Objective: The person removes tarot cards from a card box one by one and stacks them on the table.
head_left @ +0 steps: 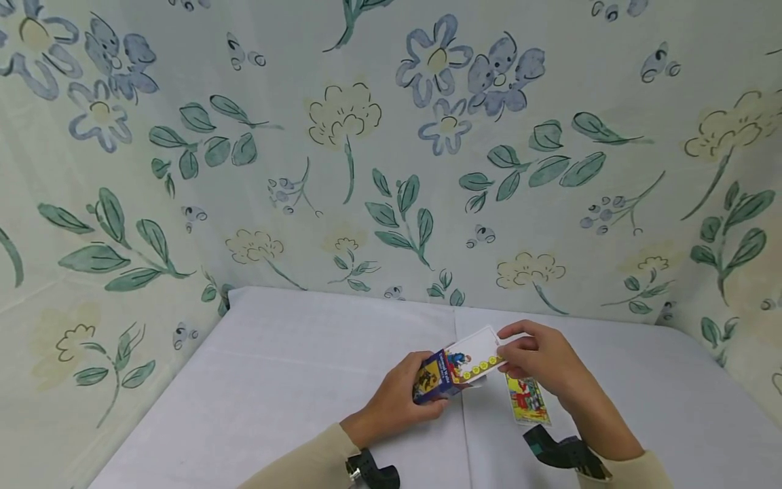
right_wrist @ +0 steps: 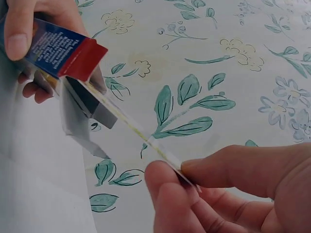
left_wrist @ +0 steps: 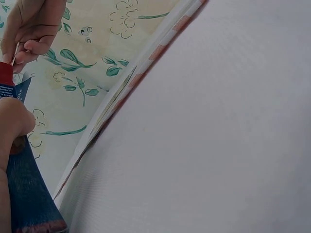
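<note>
1. Your left hand is curled round a blue, red and yellow printed box, thumb on one side, fingers on the other.
2. Your right hand pinches the outer end of a white card between thumb and forefinger; the other fingers are bent beneath.
3. Card: raised off the desk, spanning from the box's mouth to your right fingertips. Face printed with a blue-and-red figure and a row of yellow discs along one edge. Depth inside the box: cannot tell.
4. Box: held tilted above the desk, mouth towards your right hand. A red flap stands out at the mouth, as does a dark flap.
5. Second card, yellow-bordered with red and green print: flat on the desk, below your right hand in the head view, apart from the box.
6. Outward: beige sleeves, black wrist devices; white cloth over the desk; floral curtain behind and at both sides.
</note>
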{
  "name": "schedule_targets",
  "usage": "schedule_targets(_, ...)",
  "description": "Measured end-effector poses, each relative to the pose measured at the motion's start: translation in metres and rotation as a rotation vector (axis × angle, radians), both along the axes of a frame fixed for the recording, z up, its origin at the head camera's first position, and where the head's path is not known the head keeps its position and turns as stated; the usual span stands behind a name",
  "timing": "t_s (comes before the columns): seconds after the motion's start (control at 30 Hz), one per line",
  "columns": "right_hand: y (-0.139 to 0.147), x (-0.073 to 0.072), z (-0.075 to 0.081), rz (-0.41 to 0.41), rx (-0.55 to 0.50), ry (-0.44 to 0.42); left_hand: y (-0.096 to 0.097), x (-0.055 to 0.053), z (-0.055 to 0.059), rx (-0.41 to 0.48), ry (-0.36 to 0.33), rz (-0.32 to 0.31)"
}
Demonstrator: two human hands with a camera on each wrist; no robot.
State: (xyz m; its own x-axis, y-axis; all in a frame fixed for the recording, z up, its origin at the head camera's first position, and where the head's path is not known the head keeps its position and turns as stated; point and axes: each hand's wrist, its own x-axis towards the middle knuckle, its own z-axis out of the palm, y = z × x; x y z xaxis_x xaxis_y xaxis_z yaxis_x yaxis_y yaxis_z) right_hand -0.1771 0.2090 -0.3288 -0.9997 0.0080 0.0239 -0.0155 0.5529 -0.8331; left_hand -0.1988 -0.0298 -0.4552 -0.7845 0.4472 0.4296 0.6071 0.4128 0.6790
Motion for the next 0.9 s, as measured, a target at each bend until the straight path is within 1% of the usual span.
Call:
schedule_targets(0.27,0.014,-0.002,0.004,-0.015,0.013,0.046,0.001,-0.002,-0.003,0.004,0.018,-0.01)
schedule_targets(0.4,0.022,-0.003,0.005,-0.03,0.004,0.063,0.001,-0.003,-0.004,0.005,0.009,-0.005)
schedule_targets(0.63,0.029,-0.003,0.009,-0.041,-0.043,0.063,0.001,-0.002,-0.003,0.001,-0.001,0.003)
schedule_targets(0.9,0.033,-0.004,0.009,-0.024,-0.069,0.072,0.002,-0.001,-0.001,0.0,-0.019,0.013)
